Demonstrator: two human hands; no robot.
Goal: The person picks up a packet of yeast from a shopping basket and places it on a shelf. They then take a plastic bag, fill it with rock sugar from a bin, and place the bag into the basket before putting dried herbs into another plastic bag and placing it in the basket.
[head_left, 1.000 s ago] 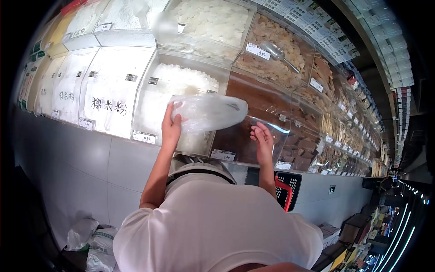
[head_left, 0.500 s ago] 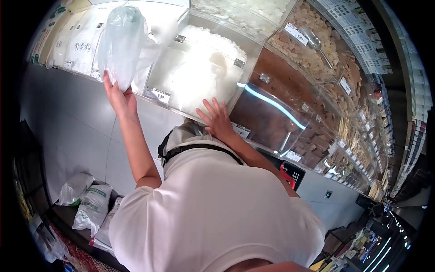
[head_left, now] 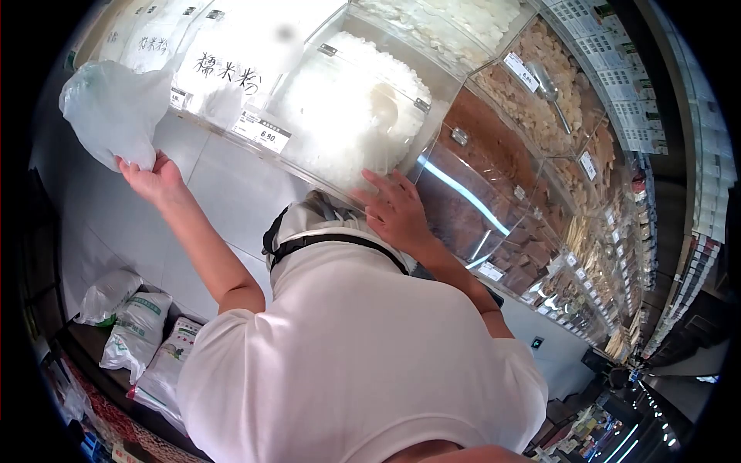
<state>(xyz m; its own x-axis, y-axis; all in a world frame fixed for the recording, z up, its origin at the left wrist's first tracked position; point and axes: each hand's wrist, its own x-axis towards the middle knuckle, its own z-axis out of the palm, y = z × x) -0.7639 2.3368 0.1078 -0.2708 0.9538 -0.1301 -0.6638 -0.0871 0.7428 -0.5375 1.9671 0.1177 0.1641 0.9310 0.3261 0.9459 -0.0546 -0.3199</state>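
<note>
My left hand (head_left: 154, 179) pinches the edge of a translucent white plastic bag (head_left: 116, 112), which billows out past the bins' front edge, over the floor. Fingers spread, my right hand (head_left: 395, 210) rests at the front edge of a clear-lidded bin of white lumps (head_left: 347, 108) and holds nothing. A price label reading 6.80 (head_left: 262, 131) sits on that bin's front left corner. To the left lies a white bin with handwritten characters (head_left: 228, 73).
Brown powder or sugar fills a bin (head_left: 494, 127) on the right, with a metal scoop (head_left: 552, 92) in the bin behind it. Packed sacks (head_left: 139, 328) lie at the lower left beside the tiled floor (head_left: 224, 177).
My left hand has moved left with the bag, which has swung off the bins and opened wider. My right hand has shifted slightly right. The view has shifted a little.
</note>
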